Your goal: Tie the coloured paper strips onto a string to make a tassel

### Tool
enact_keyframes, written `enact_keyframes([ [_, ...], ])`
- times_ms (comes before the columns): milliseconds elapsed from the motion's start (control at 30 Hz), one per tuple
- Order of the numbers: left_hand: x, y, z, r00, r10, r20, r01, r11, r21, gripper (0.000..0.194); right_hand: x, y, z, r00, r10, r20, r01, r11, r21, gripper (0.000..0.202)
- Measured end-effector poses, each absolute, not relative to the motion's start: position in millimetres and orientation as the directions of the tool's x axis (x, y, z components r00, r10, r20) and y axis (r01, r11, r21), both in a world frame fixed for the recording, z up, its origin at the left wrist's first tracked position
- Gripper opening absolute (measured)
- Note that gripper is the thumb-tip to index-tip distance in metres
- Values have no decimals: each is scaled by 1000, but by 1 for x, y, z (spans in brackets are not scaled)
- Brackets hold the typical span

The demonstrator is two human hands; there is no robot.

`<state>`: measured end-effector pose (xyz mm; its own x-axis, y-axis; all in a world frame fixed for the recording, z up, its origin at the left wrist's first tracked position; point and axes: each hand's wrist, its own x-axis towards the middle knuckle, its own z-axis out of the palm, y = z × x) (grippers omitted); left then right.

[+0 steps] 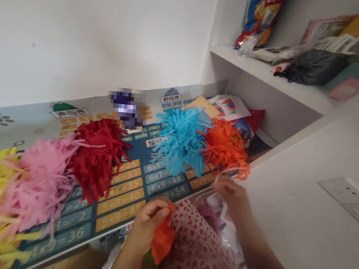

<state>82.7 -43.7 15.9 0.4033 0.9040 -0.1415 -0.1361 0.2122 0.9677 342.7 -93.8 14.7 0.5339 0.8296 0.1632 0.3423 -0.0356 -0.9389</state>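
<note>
Bunched orange piece hangs down.

Matt, papery orange pompom; glossy crisp packet; smooth, matt wall

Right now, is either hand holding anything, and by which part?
The left hand grips an orange piece by its upper end. The right hand seems to pinch a thin pale strand; exactly where is too blurred to tell.
</note>
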Motion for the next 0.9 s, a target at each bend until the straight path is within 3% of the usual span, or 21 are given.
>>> enact_keyframes([
  [67, 87, -46, 19, 475, 863, -170, -260, 323, 910, 31, 305, -89, 20, 254, 953, 162, 338, 69, -938, 18],
  [133, 89, -48, 23, 513, 844, -157, -292, 344, 892, 31, 277, -83, 23, 124, 975, 186, 282, 145, -948, 16],
  [267, 83, -54, 25, 510, 832, -218, -236, 379, 895, 32, 248, -70, 22, 52, 985, 164, 157, 154, -976, 16],
  [367, 77, -58, 23, 501, 816, -290, -185, 428, 885, 38, 237, -59, 22, 76, 997, -12, -96, -5, -995, 23],
  [467, 71, -58, 23, 471, 835, -283, -153, 394, 906, 39, 229, -48, 29, 45, 987, -157, -432, -123, -893, 32],
  [567, 64, -54, 25, 412, 878, -242, -180, 339, 924, 35, 229, -41, 38, 2, 987, -160, -564, -130, -815, 36],
  [667, 55, -45, 24, 228, 942, -246, -307, 310, 900, 30, 232, -43, 39, -6, 989, -150, -494, -133, -859, 34],
  [767, 48, -40, 22, 158, 920, -359, -438, 391, 809, 36, 230, -52, 33, 28, 997, -74, -163, -69, -984, 26],
  [833, 47, -39, 20, 168, 894, -415, -501, 440, 745, 40, 224, -58, 30, -11, 1000, -8, 88, -7, -996, 22],
  [900, 49, -40, 18, 176, 881, -439, -548, 458, 700, 41, 218, -62, 30, -62, 998, 24, 228, 38, -973, 22],
])
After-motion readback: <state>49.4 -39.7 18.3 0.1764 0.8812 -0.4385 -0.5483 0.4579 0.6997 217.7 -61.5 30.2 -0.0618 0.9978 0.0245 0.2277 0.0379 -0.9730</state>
